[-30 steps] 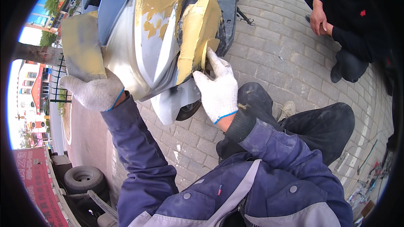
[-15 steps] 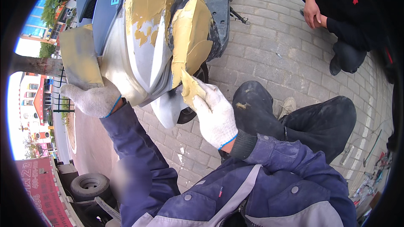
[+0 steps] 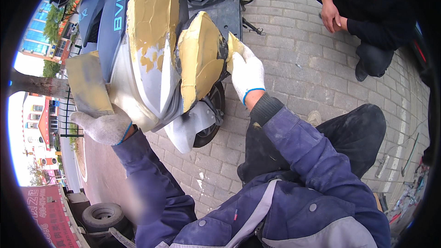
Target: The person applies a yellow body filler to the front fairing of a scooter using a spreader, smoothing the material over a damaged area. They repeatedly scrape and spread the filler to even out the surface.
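My left hand (image 3: 103,125), in a white knitted glove, grips the lower edge of a flat mixing board (image 3: 89,80) smeared with yellow-brown putty. Pinched in the gloved right hand (image 3: 248,74) is a putty-coated spreader (image 3: 233,48), held at the right edge of a scooter's side panel (image 3: 200,57). Thick yellow putty with ridges covers that panel. A second putty layer (image 3: 154,9) lies on the scooter's front panel, with patchy lower edges over white plastic (image 3: 154,78). Whether the spreader touches the panel I cannot tell.
The scooter's front wheel (image 3: 211,133) rests on grey paving bricks (image 3: 285,64). A person in black (image 3: 367,14) squats at the far right, hands together. A truck wheel (image 3: 103,216) and red panel stand at lower left. Tools (image 3: 413,193) lie at the right edge.
My right hand has moved up and right with the spreader, from the panel's lower end to its right edge. The left hand still holds the board; the whole view has shifted slightly.
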Tool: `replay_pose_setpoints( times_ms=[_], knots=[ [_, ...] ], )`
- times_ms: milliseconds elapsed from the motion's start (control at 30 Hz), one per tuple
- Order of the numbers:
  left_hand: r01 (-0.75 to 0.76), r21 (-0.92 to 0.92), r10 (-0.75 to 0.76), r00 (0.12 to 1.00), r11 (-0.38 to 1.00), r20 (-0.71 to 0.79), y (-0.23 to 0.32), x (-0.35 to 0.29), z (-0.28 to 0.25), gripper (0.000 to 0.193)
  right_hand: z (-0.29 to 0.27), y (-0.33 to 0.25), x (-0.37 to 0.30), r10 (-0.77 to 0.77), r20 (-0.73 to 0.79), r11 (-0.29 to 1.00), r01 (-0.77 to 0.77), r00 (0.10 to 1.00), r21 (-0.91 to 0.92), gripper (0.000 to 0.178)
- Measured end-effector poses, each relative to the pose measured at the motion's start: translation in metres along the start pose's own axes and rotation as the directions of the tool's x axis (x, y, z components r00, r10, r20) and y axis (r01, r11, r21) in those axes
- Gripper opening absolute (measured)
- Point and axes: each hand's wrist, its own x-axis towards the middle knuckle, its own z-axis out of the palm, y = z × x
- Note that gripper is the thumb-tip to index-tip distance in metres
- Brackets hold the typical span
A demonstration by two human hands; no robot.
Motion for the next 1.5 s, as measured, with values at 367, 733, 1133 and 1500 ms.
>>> replay_pose_setpoints(
  times_ms=[367,733,1133,1500],
  knots=[
    [-0.086,0.163,0.078,0.996,0.983,0.052,-0.003,0.002,-0.007,0.072,0.023,-0.036,-0.045,-0.167,0.091,0.908,0.189,0.982,-0.374,0.066],
    [-0.038,0.036,0.038,0.999,0.999,0.016,-0.002,0.003,-0.006,0.076,-0.032,-0.056,-0.079,-0.097,0.142,0.993,0.086,0.985,0.081,0.048],
    [-0.006,0.017,0.006,1.0,1.0,-0.019,0.002,0.001,0.001,0.071,0.005,-0.035,-0.006,-0.263,0.032,0.925,0.262,0.964,-0.274,0.044],
    [0.012,-0.045,-0.011,1.0,0.999,0.01,-0.002,0.003,-0.003,0.073,-0.019,-0.04,-0.054,-0.282,0.144,0.949,0.297,0.949,-0.101,0.045]
  ],
)
